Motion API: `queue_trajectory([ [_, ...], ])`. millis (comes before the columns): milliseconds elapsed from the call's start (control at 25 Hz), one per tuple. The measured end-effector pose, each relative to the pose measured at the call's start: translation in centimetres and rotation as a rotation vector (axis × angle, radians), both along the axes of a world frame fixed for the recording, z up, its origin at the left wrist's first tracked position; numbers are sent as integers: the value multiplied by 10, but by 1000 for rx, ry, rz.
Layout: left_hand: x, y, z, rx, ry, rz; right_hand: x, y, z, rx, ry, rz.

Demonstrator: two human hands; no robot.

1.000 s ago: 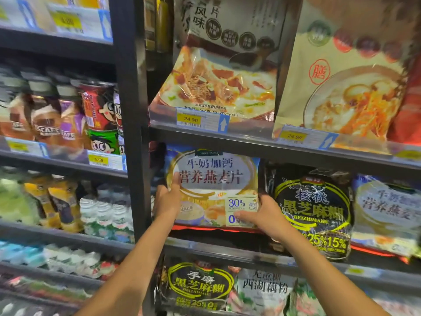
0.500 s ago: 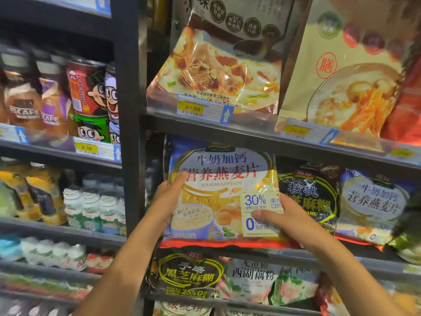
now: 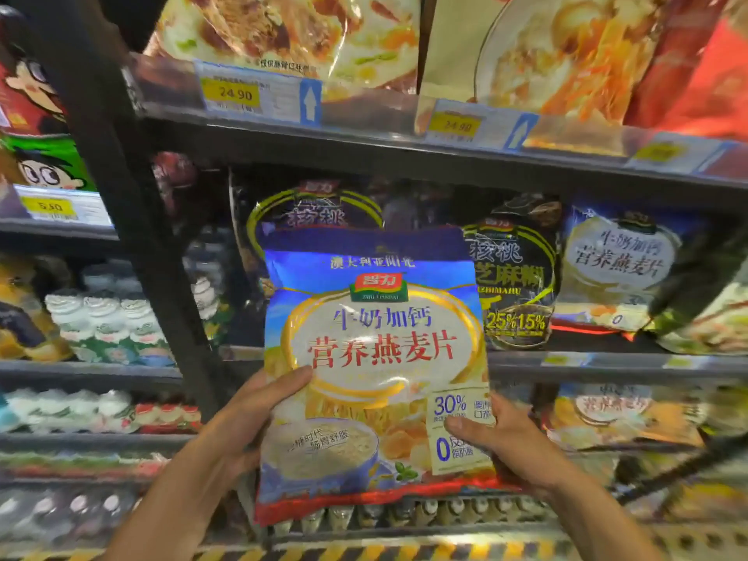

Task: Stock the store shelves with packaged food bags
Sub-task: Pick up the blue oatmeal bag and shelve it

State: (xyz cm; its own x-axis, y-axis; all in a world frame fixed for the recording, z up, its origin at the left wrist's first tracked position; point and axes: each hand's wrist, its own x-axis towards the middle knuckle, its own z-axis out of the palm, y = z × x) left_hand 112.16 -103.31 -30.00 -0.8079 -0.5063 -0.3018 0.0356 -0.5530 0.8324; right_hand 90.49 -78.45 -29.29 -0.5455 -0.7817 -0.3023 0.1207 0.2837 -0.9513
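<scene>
I hold a blue oatmeal bag (image 3: 374, 346) with red Chinese lettering upright in front of the middle shelf (image 3: 607, 364), clear of the shelf slot. My left hand (image 3: 239, 423) grips its lower left edge, thumb on the front. My right hand (image 3: 510, 439) grips its lower right corner over the 30% label. Behind it on the shelf stands a black sesame-paste bag (image 3: 315, 212), partly hidden. A second black bag (image 3: 514, 277) and another oatmeal bag (image 3: 619, 265) stand to the right.
The upper shelf (image 3: 364, 127) carries large soup-mix bags and 24.90 price tags. A dark upright post (image 3: 133, 220) splits off the left bay with small drink bottles (image 3: 105, 321) and cartoon cans. More bags fill the lower shelf (image 3: 607, 415). A dark object (image 3: 704, 277) intrudes at right.
Both hands have pulled the oatmeal bag out of its shelf slot, down and toward me. The black sesame bag behind it is now uncovered. The camera has moved closer.
</scene>
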Motion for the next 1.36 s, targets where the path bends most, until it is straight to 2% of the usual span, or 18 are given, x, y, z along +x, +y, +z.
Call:
queue_trajectory([
  [240,-21,74,-36,-88,-58,-11,6,91,-34,-24,-88,-79],
  [440,-52,163,-33,-296,-134,40,24,174,-43,-50,-87,-281],
  [520,-61,194,-36,-257,-132,-31,28,212,-42,-51,-83,-376],
  [680,-74,254,-38,-36,-91,-231,26,294,-38,-34,-47,-473],
  [800,-80,299,-32,-120,-84,-329,20,340,-35,-53,-31,-504],
  [960,-96,331,-31,-327,-128,-253,8,370,-31,-36,18,-486],
  [1240,-138,339,-22,-371,-59,-207,-47,372,-13,34,111,-472],
  [1360,-176,323,-17,-386,-9,-163,-94,352,-1,18,232,-499],
])
